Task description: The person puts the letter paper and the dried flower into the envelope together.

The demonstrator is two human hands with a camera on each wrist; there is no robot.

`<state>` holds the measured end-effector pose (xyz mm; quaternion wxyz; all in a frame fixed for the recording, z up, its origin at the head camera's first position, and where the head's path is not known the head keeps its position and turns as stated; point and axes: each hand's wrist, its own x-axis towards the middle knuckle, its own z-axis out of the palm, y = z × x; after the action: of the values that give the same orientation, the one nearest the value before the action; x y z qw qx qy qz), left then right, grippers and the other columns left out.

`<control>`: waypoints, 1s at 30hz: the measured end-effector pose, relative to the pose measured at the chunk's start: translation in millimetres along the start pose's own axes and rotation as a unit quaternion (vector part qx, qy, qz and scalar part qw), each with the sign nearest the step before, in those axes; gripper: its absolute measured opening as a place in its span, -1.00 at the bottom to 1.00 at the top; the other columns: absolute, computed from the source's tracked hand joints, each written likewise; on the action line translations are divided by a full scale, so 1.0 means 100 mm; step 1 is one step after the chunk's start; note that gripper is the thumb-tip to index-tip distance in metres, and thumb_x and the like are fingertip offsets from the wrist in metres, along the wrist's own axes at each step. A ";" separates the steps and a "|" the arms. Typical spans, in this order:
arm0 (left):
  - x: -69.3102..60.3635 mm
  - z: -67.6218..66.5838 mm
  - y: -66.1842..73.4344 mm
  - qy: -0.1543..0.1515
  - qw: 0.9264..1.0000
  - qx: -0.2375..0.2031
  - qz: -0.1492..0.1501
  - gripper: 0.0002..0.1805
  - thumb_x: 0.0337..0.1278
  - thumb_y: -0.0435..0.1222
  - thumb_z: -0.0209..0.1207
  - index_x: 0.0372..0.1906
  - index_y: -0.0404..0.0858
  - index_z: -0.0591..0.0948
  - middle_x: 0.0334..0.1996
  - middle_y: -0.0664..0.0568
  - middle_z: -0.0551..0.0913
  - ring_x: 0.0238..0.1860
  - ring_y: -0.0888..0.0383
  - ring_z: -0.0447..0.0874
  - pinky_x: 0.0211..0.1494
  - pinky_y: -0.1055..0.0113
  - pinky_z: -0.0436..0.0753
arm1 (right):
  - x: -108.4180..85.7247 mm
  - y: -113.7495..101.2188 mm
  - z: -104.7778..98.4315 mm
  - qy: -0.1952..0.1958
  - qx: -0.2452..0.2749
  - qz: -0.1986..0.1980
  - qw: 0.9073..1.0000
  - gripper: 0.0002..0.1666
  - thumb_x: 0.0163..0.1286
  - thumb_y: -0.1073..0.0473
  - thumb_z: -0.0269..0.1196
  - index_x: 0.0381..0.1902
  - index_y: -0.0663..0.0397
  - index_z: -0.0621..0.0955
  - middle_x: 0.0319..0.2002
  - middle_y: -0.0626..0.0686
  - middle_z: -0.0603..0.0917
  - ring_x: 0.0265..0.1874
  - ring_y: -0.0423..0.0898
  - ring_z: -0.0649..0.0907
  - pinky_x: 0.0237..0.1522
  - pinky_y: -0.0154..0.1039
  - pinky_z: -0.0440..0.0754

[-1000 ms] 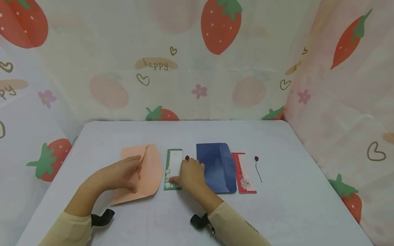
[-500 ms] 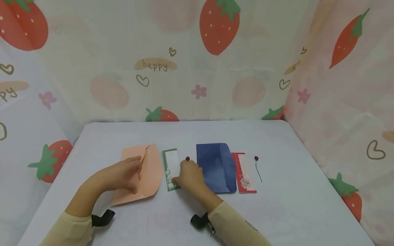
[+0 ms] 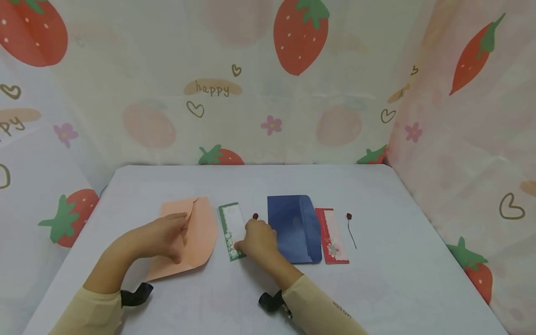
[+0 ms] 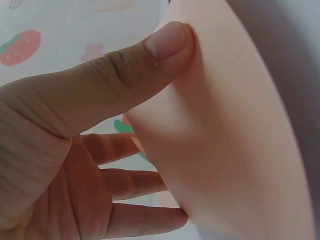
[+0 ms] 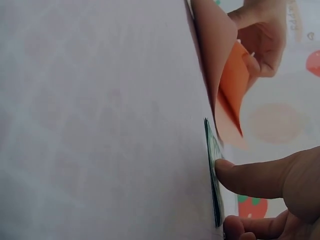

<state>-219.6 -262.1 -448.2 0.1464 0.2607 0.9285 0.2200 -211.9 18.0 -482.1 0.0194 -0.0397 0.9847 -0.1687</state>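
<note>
While a strawberry-print backdrop (image 3: 356,56) rises behind a white-covered bench (image 3: 398,288), a person handles paper goods with both hands. The peach envelope (image 3: 202,242), at left, is clamped by the left hand (image 3: 161,237), thumb and fingers on opposite edges, a grip that bows the paper until its opening gapes; a light squeeze seems wise, as a hard one could crease it. The blue envelope (image 3: 289,237) lies flat beside the right hand (image 3: 260,237), whose thumb touches the green card (image 3: 232,221), tilted on the bench between the envelopes. Its fingers bend near the card's edge, but whether that grip has closed cannot be told. Fingertips beneath and thumb above would likely lift it cleanly. The red card (image 3: 332,242) sits right of the blue envelope. Care seems due around the near rose (image 3: 255,216), its stem hidden by the right hand; the far rose (image 3: 349,216) lies well apart. "Happy" reads clearly on the backdrop, with cut-off repeats at either side; small print on the right sleeve (image 3: 320,302) is illegible.
</note>
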 end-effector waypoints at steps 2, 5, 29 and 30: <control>0.00 -0.01 0.00 -0.001 1.000 -0.002 -0.003 -0.44 -0.30 -0.19 0.64 -0.29 -0.08 0.44 0.40 -0.38 0.41 0.42 -0.33 0.36 0.24 -0.07 0.50 | 0.02 0.01 0.00 -0.005 0.020 0.005 1.000 -0.42 -0.03 -0.14 0.65 -0.20 0.11 0.74 -0.30 0.09 0.77 -0.31 0.04 0.74 -0.26 0.06 0.63; -0.01 -0.02 0.01 0.000 1.000 -0.006 -0.005 -0.45 -0.30 -0.21 0.64 -0.29 -0.07 0.45 0.42 -0.39 0.38 0.44 -0.33 0.34 0.26 -0.10 0.49 | 0.04 0.01 0.01 -0.011 0.046 0.012 0.999 -0.42 -0.06 -0.09 0.67 -0.22 0.14 0.71 -0.33 0.09 0.74 -0.33 0.02 0.72 -0.28 0.05 0.61; 0.01 -0.01 -0.04 -0.002 1.000 -0.015 -0.016 -0.43 -0.29 -0.15 0.65 -0.19 -0.09 0.50 0.39 -0.38 0.42 0.40 -0.31 0.37 0.37 -0.17 0.43 | 0.01 0.06 -0.08 -0.036 0.111 0.003 0.993 -0.28 0.16 0.00 0.54 0.23 0.15 0.59 0.11 0.06 0.75 0.07 0.02 0.72 -0.02 -0.03 0.68; 0.01 -0.01 -0.04 -0.004 1.000 -0.015 -0.019 -0.42 -0.27 -0.15 0.65 -0.16 -0.10 0.51 0.42 -0.40 0.38 0.45 -0.36 0.31 0.41 -0.22 0.38 | 0.01 0.07 -0.10 -0.042 0.121 0.001 0.992 -0.29 0.19 -0.01 0.52 0.24 0.14 0.59 0.12 0.05 0.74 0.09 0.03 0.71 0.00 -0.02 0.68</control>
<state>-222.5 -264.9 -449.3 0.1585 0.2413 0.9293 0.2303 -214.2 28.0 -475.5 0.0655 -0.0433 0.9554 -0.2848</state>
